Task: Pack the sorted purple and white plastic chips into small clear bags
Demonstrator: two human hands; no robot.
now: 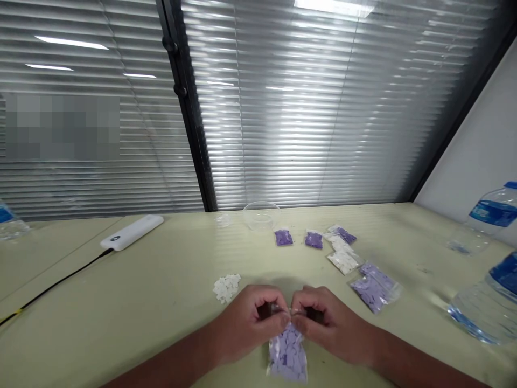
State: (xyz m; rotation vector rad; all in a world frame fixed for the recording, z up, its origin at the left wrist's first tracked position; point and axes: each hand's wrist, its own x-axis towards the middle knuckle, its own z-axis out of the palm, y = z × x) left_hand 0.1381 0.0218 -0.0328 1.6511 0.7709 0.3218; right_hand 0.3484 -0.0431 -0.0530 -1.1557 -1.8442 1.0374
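Note:
My left hand (252,318) and my right hand (323,320) meet at the near middle of the table, both pinching the top edge of a small clear bag of purple pieces (287,355) that hangs below the fingers. A loose heap of white pieces (226,286) lies just left of my left hand. To the right lie a larger bag of purple pieces (374,288) and a bag of white pieces (343,261). Small purple bags (283,237) (314,239) sit farther back.
A clear plastic bowl (262,214) stands at the back by the blinds. A white power bank (132,231) with a black cable lies at the back left. Water bottles (484,299) (490,215) lie on the right; another bottle (10,221) is at the far left.

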